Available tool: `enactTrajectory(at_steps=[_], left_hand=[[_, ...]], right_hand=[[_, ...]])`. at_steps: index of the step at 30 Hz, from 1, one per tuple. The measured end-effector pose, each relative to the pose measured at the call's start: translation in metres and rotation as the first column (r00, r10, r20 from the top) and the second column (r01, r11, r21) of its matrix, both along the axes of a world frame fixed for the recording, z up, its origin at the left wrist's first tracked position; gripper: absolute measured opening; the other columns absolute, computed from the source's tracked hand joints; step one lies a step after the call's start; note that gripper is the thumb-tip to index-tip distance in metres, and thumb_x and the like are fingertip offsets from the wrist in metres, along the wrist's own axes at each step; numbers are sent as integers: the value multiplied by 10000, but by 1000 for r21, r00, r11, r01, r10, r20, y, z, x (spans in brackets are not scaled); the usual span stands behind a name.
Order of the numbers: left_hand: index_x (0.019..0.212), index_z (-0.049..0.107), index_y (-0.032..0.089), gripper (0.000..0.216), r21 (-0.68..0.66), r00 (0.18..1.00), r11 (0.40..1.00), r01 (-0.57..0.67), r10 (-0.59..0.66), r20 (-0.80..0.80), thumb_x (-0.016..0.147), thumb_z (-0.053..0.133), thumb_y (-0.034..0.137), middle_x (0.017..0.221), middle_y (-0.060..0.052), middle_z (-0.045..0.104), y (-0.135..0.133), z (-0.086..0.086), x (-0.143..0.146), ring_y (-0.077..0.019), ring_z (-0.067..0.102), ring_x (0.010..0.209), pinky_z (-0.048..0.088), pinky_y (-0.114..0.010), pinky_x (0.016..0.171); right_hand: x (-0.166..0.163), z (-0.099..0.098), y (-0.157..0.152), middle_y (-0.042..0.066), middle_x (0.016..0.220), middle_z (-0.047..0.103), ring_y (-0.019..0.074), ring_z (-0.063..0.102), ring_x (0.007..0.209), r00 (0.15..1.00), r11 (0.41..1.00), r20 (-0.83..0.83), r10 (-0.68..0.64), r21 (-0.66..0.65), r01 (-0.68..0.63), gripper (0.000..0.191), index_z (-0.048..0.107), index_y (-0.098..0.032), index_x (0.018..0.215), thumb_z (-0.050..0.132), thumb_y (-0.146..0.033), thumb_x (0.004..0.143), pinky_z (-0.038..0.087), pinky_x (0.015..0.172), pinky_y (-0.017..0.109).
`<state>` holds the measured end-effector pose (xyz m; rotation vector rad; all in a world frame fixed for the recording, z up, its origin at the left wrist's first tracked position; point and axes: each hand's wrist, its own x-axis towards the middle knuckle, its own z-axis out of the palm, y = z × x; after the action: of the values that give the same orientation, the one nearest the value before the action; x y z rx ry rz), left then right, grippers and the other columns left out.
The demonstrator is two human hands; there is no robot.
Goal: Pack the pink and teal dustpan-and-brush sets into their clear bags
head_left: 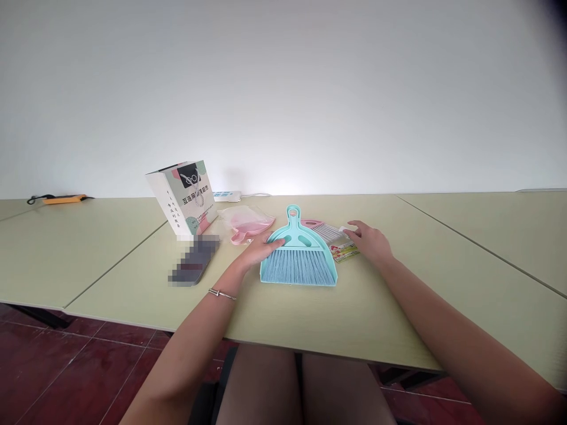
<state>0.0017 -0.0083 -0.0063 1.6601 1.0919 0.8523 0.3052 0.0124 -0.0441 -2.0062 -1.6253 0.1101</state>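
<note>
Holding what, the left hand [260,250]?

"It grips the left edge of a turquoise dustpan [330,260], a blue-bristled brush [301,267] nested inside, on the pale table [376,321] before the person."

"And the right hand [371,241]?"

"Its fingertips meet a small white piece [342,229] by a pink brush [328,232]; I cannot tell whether they pinch it. Beyond the left hand lies a pink dustpan [252,224]."

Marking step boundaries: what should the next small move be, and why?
I'd probably have the right hand set down the small white piece it seems to pinch, beside the printed card. The left hand alone holds the turquoise dustpan by its left edge, blue-bristled brush nested inside; freeing the right would allow a two-sided grip.
</note>
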Motion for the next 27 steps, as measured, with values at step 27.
enactTrajectory(at_steps=[27], left_hand=[[1148,616,229,527,-7,980,984,-177,176,95,675,683,452,1134,-55,649,4,-3,6,-272,566,1080,416,-377,932]], right_hand=[[-77,34,-55,-47,576,645,63,459,334,280,893,-901,331,204,-401,413,494,-216,692,756,-510,567,318,312,180]])
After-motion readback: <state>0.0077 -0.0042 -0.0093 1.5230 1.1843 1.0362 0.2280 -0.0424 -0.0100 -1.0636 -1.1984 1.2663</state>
